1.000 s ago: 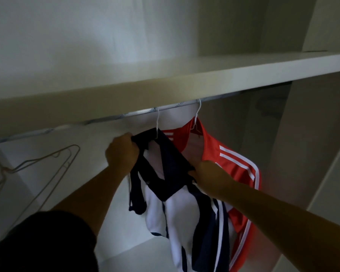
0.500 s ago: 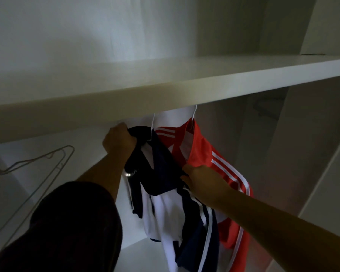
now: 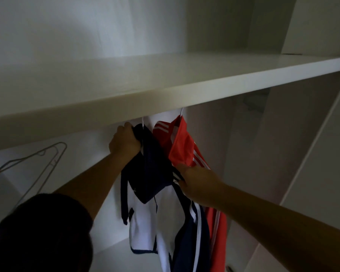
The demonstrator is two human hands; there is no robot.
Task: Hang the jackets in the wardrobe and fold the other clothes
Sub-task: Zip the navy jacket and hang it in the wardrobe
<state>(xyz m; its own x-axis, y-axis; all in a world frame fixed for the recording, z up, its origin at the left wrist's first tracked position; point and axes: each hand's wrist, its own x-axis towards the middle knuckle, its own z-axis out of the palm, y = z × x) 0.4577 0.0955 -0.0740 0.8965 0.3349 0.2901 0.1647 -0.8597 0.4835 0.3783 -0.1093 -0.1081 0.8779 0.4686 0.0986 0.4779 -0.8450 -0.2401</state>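
this is the inside of a home wardrobe [image 3: 253,158], dimly lit: plain white panels at the back and sides, with a deep white shelf [image 3: 185,81] running across above. under the shelf, clothes hang from hooks, a red jacket [image 3: 182,146] with white stripes just beside a navy and white jacket [image 3: 155,173], and bare wire hangers [image 3: 54,160] hang off to the left.

Behind shelf [image 3: 126,116]: tops of hooks [image 3: 182,112]. Past bottom edge: hems of navy jacket [image 3: 151,173], red jacket [image 3: 183,148]. Inside navy folds: fingertips of right hand [image 3: 196,183].
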